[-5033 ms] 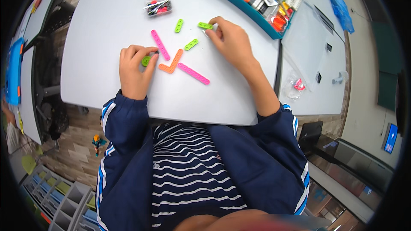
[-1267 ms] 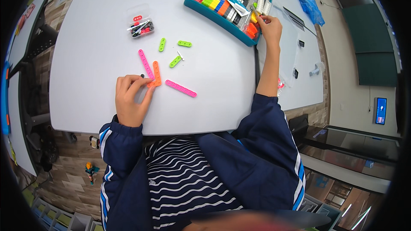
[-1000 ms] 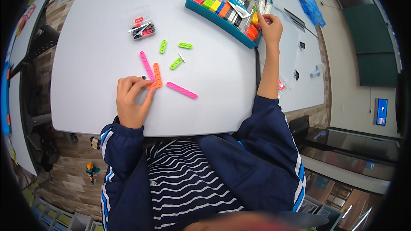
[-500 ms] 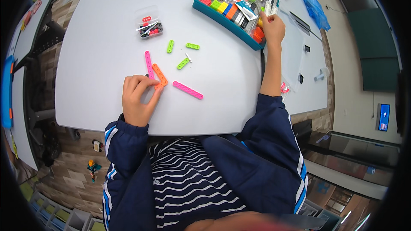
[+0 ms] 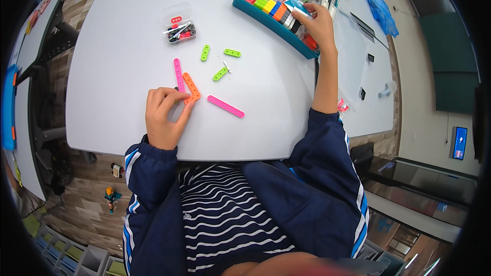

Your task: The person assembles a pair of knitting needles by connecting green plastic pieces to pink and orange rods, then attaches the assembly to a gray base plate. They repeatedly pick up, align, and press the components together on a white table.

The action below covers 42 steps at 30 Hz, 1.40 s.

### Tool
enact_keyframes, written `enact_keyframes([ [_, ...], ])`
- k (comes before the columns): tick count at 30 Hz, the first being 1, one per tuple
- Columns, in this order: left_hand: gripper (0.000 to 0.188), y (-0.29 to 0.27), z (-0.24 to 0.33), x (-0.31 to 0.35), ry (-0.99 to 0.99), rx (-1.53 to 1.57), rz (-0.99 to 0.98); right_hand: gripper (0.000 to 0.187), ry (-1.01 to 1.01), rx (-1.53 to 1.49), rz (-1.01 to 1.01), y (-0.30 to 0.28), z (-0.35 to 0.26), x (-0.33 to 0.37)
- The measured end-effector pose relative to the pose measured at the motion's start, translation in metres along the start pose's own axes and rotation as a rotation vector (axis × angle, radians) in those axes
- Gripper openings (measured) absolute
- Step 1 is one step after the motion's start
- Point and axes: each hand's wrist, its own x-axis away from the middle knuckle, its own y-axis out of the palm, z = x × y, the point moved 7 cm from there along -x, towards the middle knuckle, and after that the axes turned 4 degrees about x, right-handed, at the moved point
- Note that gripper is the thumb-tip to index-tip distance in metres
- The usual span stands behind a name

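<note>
My left hand (image 5: 163, 115) is closed in a pinch on the bent end of an orange angled beam (image 5: 190, 84), resting on the table. Beside it lies a pink beam (image 5: 178, 73) with holes, its lower end close to my fingertips. A second pink beam (image 5: 225, 106) lies to the right. My right hand (image 5: 322, 26) reaches over the teal parts box (image 5: 276, 29), thumb and fingers closed at the right end of a blue-and-white paper packet (image 5: 293, 6). The packet lies over sorted bricks, partly hidden by my fingers.
Three green beams (image 5: 205, 52) and a small white rod (image 5: 227, 66) lie mid-table. Behind them, a small clear box (image 5: 180, 30) holds red, black and grey pieces. A blue plastic bag (image 5: 379, 11) is at the far right. A toy figure (image 5: 109, 198) stands on the floor.
My right hand has moved left across the parts box, from its right edge to the blue-and-white packet. My left hand keeps its pinch on the orange beam.
</note>
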Motion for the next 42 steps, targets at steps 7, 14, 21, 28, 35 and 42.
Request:
enact_keyframes([
  [7, 0.020, 0.000, -0.003, 0.001, -0.023, 0.023, -0.004, 0.049, 0.172, -0.137, 0.120, -0.005, 0.030, -0.006],
  [14, 0.018, 0.000, -0.001, -0.002, 0.040, -0.010, 0.008, 0.053, 0.338, 0.025, 0.310, -0.032, 0.108, -0.020],
  [21, 0.019, 0.001, -0.002, -0.002, -0.019, -0.001, -0.005, 0.045, 0.032, 0.474, 0.489, -0.025, 0.065, -0.018],
  [28, 0.020, 0.000, -0.002, -0.002, -0.013, 0.016, -0.001, 0.057, -0.201, 0.050, -0.030, 0.044, 0.003, -0.113],
  [35, 0.019, -0.003, -0.003, -0.002, 0.019, 0.034, 0.033, 0.081, -0.206, 0.287, -0.189, 0.101, -0.002, -0.149],
  [42, 0.021, -0.003, -0.005, -0.001, -0.006, 0.056, 0.014, 0.098, -0.141, 0.198, -0.328, 0.103, 0.012, -0.166],
])
